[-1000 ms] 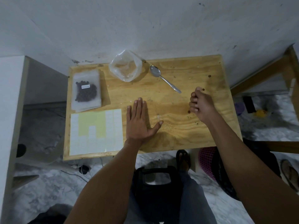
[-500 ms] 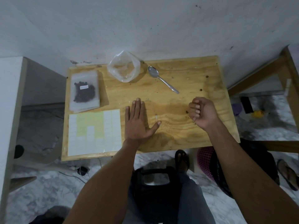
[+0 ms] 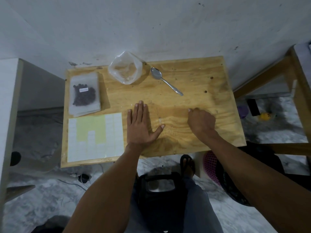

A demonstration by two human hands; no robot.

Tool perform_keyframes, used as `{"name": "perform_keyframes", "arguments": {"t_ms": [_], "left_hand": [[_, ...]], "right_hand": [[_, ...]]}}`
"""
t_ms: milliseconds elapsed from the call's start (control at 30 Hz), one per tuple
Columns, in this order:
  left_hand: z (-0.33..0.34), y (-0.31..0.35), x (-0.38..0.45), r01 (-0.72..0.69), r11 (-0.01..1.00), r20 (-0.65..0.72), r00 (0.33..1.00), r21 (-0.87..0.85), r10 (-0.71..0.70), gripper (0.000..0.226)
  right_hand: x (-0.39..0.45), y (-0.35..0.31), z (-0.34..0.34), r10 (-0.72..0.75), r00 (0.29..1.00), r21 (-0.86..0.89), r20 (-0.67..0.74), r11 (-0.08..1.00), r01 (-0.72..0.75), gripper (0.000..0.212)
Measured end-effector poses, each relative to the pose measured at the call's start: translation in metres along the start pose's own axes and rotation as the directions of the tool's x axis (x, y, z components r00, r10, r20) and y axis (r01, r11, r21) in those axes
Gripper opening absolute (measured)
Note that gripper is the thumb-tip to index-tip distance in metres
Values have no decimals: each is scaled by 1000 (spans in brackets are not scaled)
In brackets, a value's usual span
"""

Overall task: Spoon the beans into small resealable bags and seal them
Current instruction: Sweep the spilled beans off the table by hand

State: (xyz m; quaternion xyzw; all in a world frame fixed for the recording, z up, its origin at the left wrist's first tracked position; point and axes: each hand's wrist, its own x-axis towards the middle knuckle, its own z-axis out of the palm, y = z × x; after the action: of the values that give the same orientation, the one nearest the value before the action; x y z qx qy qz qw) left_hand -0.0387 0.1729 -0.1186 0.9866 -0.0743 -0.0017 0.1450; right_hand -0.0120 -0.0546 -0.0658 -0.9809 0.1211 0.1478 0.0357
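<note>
Wooden table (image 3: 193, 81): our left hand (image 3: 140, 126) flat, steadying; right hand (image 3: 201, 122) fisted, contents unclear, likely stray beans; spoon (image 3: 165, 80) idle upper centre.

My wooden bench (image 3: 193, 81) carries a filled bean bag (image 3: 84, 94) on a stack at back left, a sticker sheet (image 3: 96, 137) before it, an open clear bag (image 3: 125, 69), and a spoon (image 3: 165, 81) beside that.

My right hand (image 3: 201, 122) has come back from the far right of the table (image 3: 193, 76), where it was pinching at stray beans, and now sits knuckles-up, curled in a fist, nearer the left hand (image 3: 140, 126).
</note>
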Motion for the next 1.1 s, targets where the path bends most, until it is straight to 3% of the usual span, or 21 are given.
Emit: {"name": "perform_keyframes", "arguments": {"t_ms": [100, 167, 200, 233, 267, 300, 333, 400, 533, 700, 800, 833, 900, 967, 1000, 1100], "left_hand": [[-2, 1, 0, 4, 1000, 11, 1000, 4, -4, 106], [-2, 1, 0, 7, 1000, 17, 1000, 9, -7, 106], [-2, 1, 0, 9, 1000, 17, 1000, 10, -9, 106], [-2, 1, 0, 10, 1000, 16, 1000, 11, -10, 106], [-2, 2, 0, 10, 1000, 13, 1000, 12, -10, 106], [-2, 2, 0, 10, 1000, 10, 1000, 12, -10, 106], [-2, 2, 0, 9, 1000, 7, 1000, 10, -9, 106], [-2, 2, 0, 10, 1000, 2, 1000, 4, -10, 105], [0, 2, 0, 12, 1000, -9, 1000, 10, -12, 105], [3, 0, 2, 5, 1000, -17, 1000, 6, -5, 106], [4, 0, 3, 8, 1000, 2, 1000, 20, -8, 107], [4, -1, 3, 10, 1000, 8, 1000, 22, -10, 107], [4, -1, 4, 8, 1000, 15, 1000, 30, -9, 108], [4, -1, 5, 3, 999, 32, 999, 38, -5, 108], [4, -1, 5, 3, 999, 39, 999, 38, -5, 108], [1, 0, 5, 3, 999, 50, 999, 37, -5, 107]], "right_hand": [[5, 9, 4, 8, 998, 117, -68, 993, 0, 44], [9, 11, 2, 150, 988, 459, -21, 880, -124, 42], [13, 11, -1, 233, 970, 695, 65, 687, -212, 39], [16, 11, -5, 292, 933, 876, 212, 365, -314, 36], [18, 10, -10, 265, 885, 918, 382, 6, -397, 33], [19, 11, -15, 176, 852, 856, 493, -274, -438, 32], [19, 12, -18, 78, 843, 777, 532, -441, -449, 32], [22, 13, -23, -23, 860, 692, 510, -582, -427, 30], [27, 14, -36, -33, 885, 647, 464, -670, -364, 14], [39, 18, -48, 43, 884, 667, 465, -674, -319, 23], [53, 23, -47, 143, 854, 756, 501, -552, -351, 26], [58, 23, -46, 213, 831, 807, 513, -450, -383, 27], [67, 20, -46, 412, 784, 875, 465, -80, -477, 27], [73, 18, -39, 556, 776, 758, 299, 355, -547, 45], [76, 18, -37, 562, 794, 674, 231, 496, -547, 57], [87, 20, -33, 507, 855, 498, 107, 717, -487, 69]]}}
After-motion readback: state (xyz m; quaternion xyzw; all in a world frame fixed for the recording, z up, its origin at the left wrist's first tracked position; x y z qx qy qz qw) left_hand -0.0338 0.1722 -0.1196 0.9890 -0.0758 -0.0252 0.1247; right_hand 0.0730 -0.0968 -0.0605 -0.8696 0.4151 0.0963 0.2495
